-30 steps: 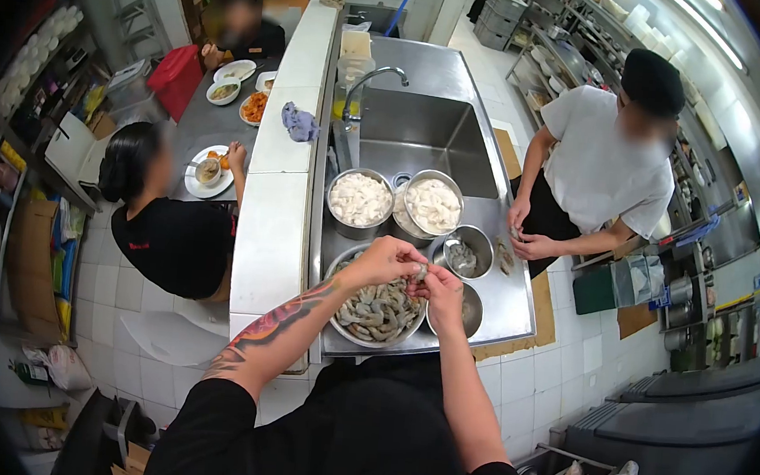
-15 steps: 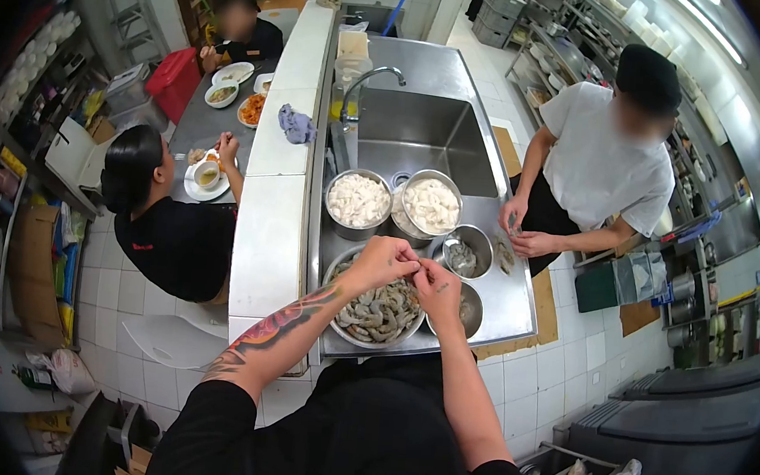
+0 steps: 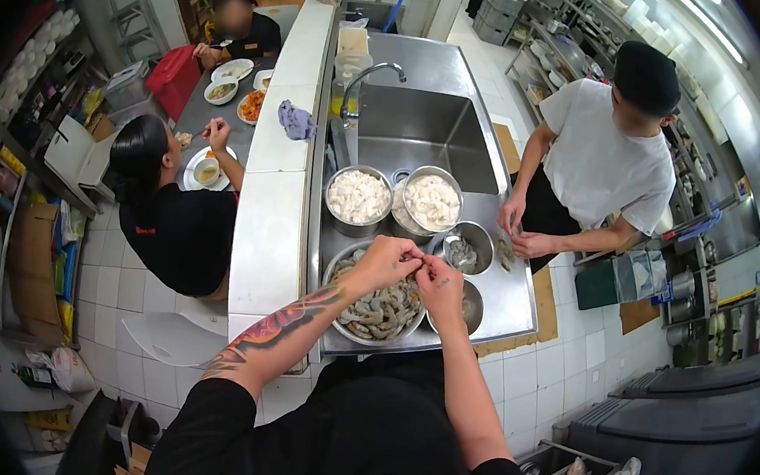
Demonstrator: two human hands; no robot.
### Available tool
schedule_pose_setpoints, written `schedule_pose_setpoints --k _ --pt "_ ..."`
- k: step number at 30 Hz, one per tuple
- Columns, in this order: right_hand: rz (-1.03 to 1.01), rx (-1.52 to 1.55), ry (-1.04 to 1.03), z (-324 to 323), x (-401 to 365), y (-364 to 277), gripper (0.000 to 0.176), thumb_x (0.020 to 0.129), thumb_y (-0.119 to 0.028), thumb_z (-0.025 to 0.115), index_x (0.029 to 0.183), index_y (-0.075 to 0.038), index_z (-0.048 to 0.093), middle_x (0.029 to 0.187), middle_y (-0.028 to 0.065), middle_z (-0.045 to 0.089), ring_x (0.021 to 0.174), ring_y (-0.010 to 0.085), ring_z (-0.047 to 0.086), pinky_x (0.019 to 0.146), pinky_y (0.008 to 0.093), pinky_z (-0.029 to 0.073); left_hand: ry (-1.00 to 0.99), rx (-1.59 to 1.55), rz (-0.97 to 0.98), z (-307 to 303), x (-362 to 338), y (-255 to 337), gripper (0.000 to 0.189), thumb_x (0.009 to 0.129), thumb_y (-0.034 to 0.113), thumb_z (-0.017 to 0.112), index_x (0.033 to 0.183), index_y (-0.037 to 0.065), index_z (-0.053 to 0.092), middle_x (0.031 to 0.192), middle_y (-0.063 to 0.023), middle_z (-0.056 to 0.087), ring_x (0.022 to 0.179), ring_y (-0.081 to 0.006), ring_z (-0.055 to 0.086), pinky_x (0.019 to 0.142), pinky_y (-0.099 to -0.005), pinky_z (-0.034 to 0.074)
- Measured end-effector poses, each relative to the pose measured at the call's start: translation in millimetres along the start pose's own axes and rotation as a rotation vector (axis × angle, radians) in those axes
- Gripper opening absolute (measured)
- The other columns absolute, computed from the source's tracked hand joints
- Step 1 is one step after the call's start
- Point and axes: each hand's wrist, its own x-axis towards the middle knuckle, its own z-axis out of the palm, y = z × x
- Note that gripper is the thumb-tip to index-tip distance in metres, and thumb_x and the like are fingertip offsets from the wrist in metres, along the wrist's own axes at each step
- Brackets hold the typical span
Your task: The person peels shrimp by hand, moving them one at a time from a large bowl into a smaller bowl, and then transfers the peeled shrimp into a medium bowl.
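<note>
My left hand (image 3: 389, 263) and my right hand (image 3: 440, 282) meet fingertip to fingertip above a wide metal bowl (image 3: 334, 325). Both are closed in a pinch on what looks like a shrimp (image 3: 422, 260), mostly hidden by my fingers. Grey, unpeeled shrimp (image 3: 376, 312) fill the bowl beneath. Just beyond my right hand is a smaller metal bowl (image 3: 482, 262) with a few grey shrimp in it. Another metal bowl (image 3: 474, 309) sits partly hidden behind my right hand and wrist.
Metal pots of pale peeled pieces (image 3: 358, 198) (image 3: 432, 202) stand before the sink (image 3: 423, 138) and faucet (image 3: 374, 69). Across the counter, a co-worker (image 3: 615, 149) handles shrimp. A tiled ledge (image 3: 270, 220) with a cloth (image 3: 296, 121) runs along the left; two people sit beyond it.
My hands stay pinched together in nearly the same spot, with a slight shift of the fingers. The nearer seated person on the left has leaned and raised a hand.
</note>
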Motion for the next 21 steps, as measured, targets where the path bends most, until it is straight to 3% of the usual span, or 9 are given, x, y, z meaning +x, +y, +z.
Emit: schedule_pose_setpoints --k 2,4,8,13,15,16,18,21 --pt "-0.015 -0.080 -0.009 1.5 1.8 2.0 0.023 0.100 -0.010 0.059 0.108 0.009 0.070 0.087 0.0122 0.076 0.074 0.0169 0.074 0.071 0.0283 0.060 0.003 -0.005 -0.003 -1.2 -0.5 1.0 0.021 0.090 0.007 0.072 0.106 -0.007 0.072 0.088 -0.0101 0.076 0.079 -0.0098 0.070 0.072 -0.0268 0.057" --pt "0.291 0.560 -0.083 4.5 1.2 12.1 0.023 0.101 -0.009 0.057 0.112 0.008 0.068 0.090 0.0123 0.075 0.078 0.0181 0.075 0.071 0.0284 0.060 0.003 -0.066 -0.049 -1.5 -1.2 6.6 0.021 0.091 0.005 0.071 0.109 -0.007 0.072 0.090 -0.0101 0.076 0.080 -0.0105 0.070 0.072 -0.0268 0.057" --pt "0.340 0.878 -0.105 -1.5 0.1 22.8 0.026 0.104 -0.010 0.054 0.121 0.008 0.063 0.102 0.0133 0.073 0.087 0.0177 0.074 0.074 0.0288 0.061 -0.038 -0.316 -0.137 -0.4 7.8 -5.7 0.023 0.094 0.003 0.068 0.114 -0.008 0.070 0.098 -0.0115 0.075 0.085 -0.0142 0.072 0.076 -0.0282 0.061" --pt "0.311 0.732 -0.084 1.3 -2.3 14.7 0.027 0.104 -0.012 0.058 0.122 0.007 0.064 0.100 0.0123 0.074 0.086 0.0165 0.073 0.078 0.0279 0.060 -0.012 -0.253 -0.145 -2.0 6.8 -0.6 0.023 0.095 0.004 0.069 0.115 -0.007 0.070 0.098 -0.0106 0.075 0.087 -0.0137 0.072 0.075 -0.0280 0.061" --pt "0.116 0.438 0.007 4.9 -2.7 10.0 0.024 0.099 -0.009 0.060 0.116 0.006 0.068 0.089 0.0129 0.076 0.080 0.0148 0.073 0.071 0.0287 0.058 -0.011 -0.195 -0.139 -1.0 4.9 3.5 0.023 0.094 0.006 0.069 0.114 -0.006 0.071 0.097 -0.0105 0.076 0.086 -0.0126 0.072 0.075 -0.0272 0.060" --pt "0.119 0.439 0.011 2.5 -2.5 6.6 0.024 0.099 -0.009 0.060 0.116 0.006 0.068 0.089 0.0129 0.076 0.080 0.0148 0.073 0.071 0.0287 0.058 -0.016 -0.194 -0.140 0.1 4.3 3.2 0.023 0.094 0.006 0.069 0.114 -0.006 0.071 0.097 -0.0105 0.076 0.086 -0.0126 0.072 0.075 -0.0272 0.060" --pt "0.055 0.112 -0.008 -3.4 -0.9 -1.0 0.024 0.096 -0.008 0.061 0.114 0.004 0.070 0.085 0.0125 0.076 0.077 0.0143 0.073 0.070 0.0285 0.057 -0.015 -0.048 -0.054 0.5 3.5 2.1 0.023 0.094 0.007 0.070 0.112 -0.006 0.072 0.094 -0.0100 0.076 0.084 -0.0113 0.072 0.076 -0.0262 0.059" --pt "0.069 0.077 -0.060 -3.9 0.1 5.3 0.025 0.096 -0.007 0.059 0.114 0.006 0.069 0.086 0.0119 0.076 0.076 0.0158 0.073 0.069 0.0284 0.058 -0.040 -0.046 -0.067 -0.9 2.1 2.0 0.022 0.093 0.007 0.071 0.111 -0.007 0.073 0.093 -0.0099 0.076 0.083 -0.0110 0.072 0.076 -0.0257 0.059"
